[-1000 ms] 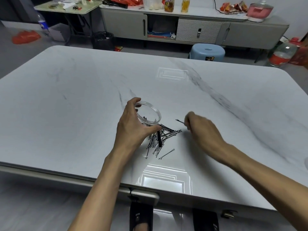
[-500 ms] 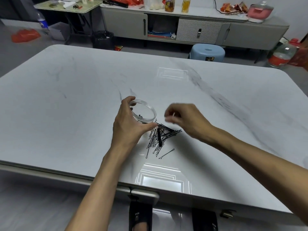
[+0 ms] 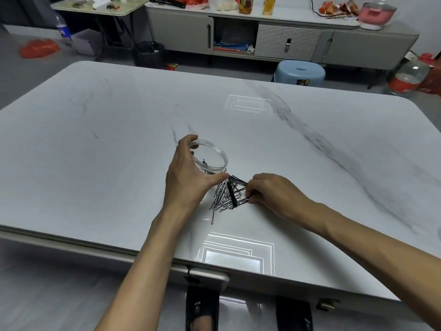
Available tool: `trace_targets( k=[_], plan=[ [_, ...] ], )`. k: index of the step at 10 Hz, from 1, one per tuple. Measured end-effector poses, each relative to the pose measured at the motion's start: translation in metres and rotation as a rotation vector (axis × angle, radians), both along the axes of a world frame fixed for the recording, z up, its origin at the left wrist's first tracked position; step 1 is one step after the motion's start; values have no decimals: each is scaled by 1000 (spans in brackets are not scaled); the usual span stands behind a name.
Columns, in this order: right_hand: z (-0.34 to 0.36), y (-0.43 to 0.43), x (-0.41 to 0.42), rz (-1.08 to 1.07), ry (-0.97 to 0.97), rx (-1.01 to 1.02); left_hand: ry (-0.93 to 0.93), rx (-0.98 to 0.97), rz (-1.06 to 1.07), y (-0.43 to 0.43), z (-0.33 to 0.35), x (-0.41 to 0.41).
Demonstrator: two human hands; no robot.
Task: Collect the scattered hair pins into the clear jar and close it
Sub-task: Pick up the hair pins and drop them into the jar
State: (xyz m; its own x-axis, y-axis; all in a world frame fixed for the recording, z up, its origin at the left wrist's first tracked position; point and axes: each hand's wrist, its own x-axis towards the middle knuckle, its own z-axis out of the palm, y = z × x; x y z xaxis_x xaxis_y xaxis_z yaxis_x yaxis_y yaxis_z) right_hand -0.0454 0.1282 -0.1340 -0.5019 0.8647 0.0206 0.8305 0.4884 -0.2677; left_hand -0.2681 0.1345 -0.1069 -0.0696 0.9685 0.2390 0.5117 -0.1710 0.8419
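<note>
A clear round jar [image 3: 213,156] with no lid on it stands on the white marble table [image 3: 119,139], and a few black pins lie inside. My left hand [image 3: 188,175] wraps around its near left side, thumb and fingers on the wall. Just right of the jar lies a pile of black hair pins [image 3: 228,194] with one thicker black clip among them. My right hand [image 3: 269,192] rests on the right edge of that pile, its fingertips pinched down on some pins. No lid is in sight.
A single pin [image 3: 212,217] trails from the pile toward the table's near edge. Beyond the table stand a blue stool [image 3: 299,72], a grey sideboard [image 3: 286,37] and a black bin [image 3: 149,53].
My right hand carried a pin from the right over to the jar mouth, then dropped back down onto the right side of the pile. The left hand stayed on the jar.
</note>
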Motion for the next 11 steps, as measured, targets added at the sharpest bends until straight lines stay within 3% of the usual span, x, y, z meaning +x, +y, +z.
trace_targets(
  k=[2, 5, 6, 7, 8, 9, 10, 11],
  plan=[
    [2, -5, -1, 123, -218, 151, 14, 5, -4, 0, 0, 2],
    [15, -5, -9, 222, -470, 99, 15, 1, -16, 0, -1, 3],
    [16, -5, -10, 245, -454, 87, 16, 0, -14, 0, 0, 2],
    [18, -8, -7, 202, -320, 58, 10, 0, -12, 0, 0, 1],
    [34, -7, -3, 30, 45, 15, 10, 2, -7, 0, -1, 0],
    [51, 1, -6, -76, 286, 47, 12, 2, -8, -1, -1, -1],
    [80, 17, -21, -110, 441, 71, 19, -8, -16, -1, -1, -2],
    [94, 28, -27, -51, 393, 66, 15, -10, -18, 0, -2, -4]
  ],
)
